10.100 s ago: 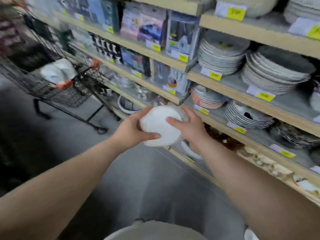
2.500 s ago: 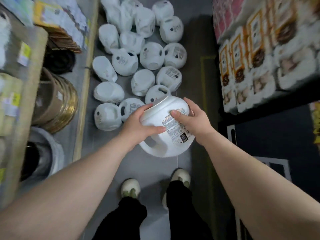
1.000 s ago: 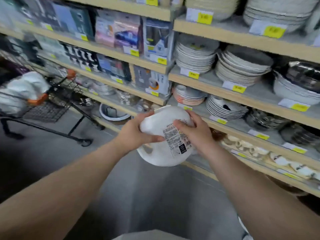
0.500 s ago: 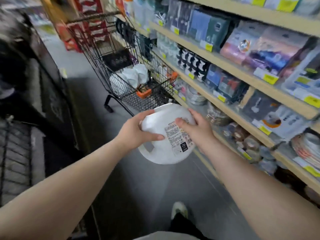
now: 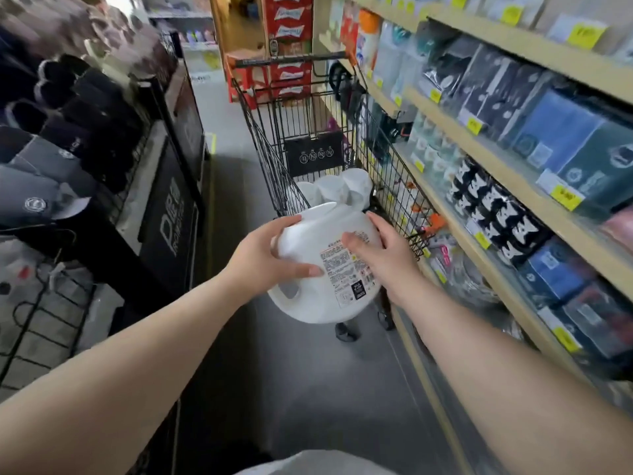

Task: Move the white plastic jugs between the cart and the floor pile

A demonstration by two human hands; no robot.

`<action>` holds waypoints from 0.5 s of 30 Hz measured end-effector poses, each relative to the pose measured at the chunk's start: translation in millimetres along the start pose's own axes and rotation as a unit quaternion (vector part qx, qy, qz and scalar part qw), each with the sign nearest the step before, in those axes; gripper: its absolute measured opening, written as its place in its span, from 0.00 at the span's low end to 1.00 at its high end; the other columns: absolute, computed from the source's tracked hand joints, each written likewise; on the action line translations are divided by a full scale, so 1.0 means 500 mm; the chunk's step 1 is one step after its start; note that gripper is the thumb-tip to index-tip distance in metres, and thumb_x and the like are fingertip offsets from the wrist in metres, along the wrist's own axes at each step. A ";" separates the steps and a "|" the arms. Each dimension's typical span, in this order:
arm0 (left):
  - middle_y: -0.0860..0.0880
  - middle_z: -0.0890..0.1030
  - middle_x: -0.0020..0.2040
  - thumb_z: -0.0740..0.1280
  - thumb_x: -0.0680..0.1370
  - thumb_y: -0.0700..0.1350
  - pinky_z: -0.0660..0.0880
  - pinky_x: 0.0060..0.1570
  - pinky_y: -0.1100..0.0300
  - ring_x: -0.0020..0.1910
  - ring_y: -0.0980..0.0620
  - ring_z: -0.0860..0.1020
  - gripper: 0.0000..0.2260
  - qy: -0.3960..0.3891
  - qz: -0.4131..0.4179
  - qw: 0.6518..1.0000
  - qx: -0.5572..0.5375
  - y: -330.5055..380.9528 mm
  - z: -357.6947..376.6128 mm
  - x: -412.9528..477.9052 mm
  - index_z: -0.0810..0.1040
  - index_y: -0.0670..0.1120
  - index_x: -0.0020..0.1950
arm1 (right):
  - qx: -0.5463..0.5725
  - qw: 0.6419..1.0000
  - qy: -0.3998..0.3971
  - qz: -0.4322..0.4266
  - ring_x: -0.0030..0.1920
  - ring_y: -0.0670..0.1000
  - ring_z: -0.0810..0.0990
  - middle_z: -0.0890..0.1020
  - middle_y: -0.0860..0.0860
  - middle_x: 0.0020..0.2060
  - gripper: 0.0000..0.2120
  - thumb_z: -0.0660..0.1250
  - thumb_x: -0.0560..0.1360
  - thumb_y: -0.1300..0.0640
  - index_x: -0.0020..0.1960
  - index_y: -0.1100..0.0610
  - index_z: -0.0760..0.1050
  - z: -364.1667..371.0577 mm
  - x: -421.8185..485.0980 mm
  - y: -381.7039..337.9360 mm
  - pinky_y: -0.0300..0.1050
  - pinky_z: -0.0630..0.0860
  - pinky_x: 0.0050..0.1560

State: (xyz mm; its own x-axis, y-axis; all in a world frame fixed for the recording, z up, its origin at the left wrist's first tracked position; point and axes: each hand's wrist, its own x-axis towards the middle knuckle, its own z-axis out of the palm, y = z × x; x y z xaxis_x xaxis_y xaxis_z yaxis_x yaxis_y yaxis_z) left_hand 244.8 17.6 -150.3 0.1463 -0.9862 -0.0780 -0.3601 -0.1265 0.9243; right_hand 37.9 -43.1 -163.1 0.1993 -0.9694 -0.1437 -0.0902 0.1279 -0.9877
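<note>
Head view: I have a white jug [image 5: 322, 269] held between both hands at mid-frame, above the grey aisle floor [image 5: 308, 389]. My left hand [image 5: 263, 258] wraps its left side, thumb across the front just above the moulded handle hole. My right hand [image 5: 383, 255] clasps the right side, thumb on the printed label [image 5: 346, 269]. Jug is tilted, its lower end toward me. Just beyond it stands a black wire cart [image 5: 308, 138] with white jugs [image 5: 335, 190] inside. Shelves [image 5: 507, 173] of boxed goods run along the right; dark slippers [image 5: 61, 132] on a rack at left.
</note>
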 end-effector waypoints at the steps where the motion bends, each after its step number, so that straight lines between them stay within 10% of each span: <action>1: 0.56 0.79 0.58 0.83 0.51 0.57 0.79 0.57 0.49 0.57 0.53 0.79 0.45 0.000 0.003 1.000 0.004 -0.001 -0.007 0.024 0.75 0.58 0.66 | 0.000 1.000 -0.002 0.004 0.57 0.49 0.81 0.80 0.47 0.60 0.45 0.80 0.59 0.42 0.73 0.47 0.67 0.005 0.022 -0.004 0.56 0.78 0.59; 6: 0.58 0.79 0.56 0.84 0.57 0.50 0.79 0.58 0.49 0.56 0.54 0.78 0.39 -0.020 0.010 1.000 0.014 -0.023 -0.045 0.201 0.74 0.57 0.66 | 0.008 1.000 0.005 0.023 0.58 0.51 0.80 0.79 0.47 0.61 0.54 0.79 0.51 0.35 0.73 0.46 0.65 0.039 0.184 -0.014 0.58 0.79 0.58; 11: 0.57 0.78 0.58 0.83 0.55 0.56 0.78 0.59 0.48 0.57 0.53 0.78 0.40 -0.087 0.021 0.995 0.051 -0.043 -0.088 0.437 0.73 0.60 0.66 | 0.024 0.997 0.065 0.040 0.55 0.51 0.82 0.81 0.47 0.56 0.32 0.78 0.65 0.46 0.66 0.43 0.70 0.077 0.370 -0.004 0.57 0.79 0.57; 15: 0.55 0.78 0.58 0.83 0.58 0.52 0.79 0.58 0.50 0.56 0.53 0.79 0.40 -0.168 0.031 0.983 0.071 -0.033 -0.094 0.613 0.72 0.58 0.67 | 0.046 0.987 0.141 0.060 0.54 0.48 0.81 0.80 0.45 0.55 0.37 0.76 0.67 0.47 0.73 0.47 0.66 0.087 0.479 -0.008 0.52 0.80 0.54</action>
State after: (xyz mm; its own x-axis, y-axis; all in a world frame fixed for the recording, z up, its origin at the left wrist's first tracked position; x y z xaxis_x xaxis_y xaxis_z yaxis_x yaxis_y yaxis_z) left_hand 338.7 -277.4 -172.1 -0.1828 -0.9693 -0.1643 -0.4871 -0.0559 0.8715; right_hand 128.4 -266.7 -196.3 -0.0879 -0.9641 -0.2505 -0.0057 0.2520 -0.9677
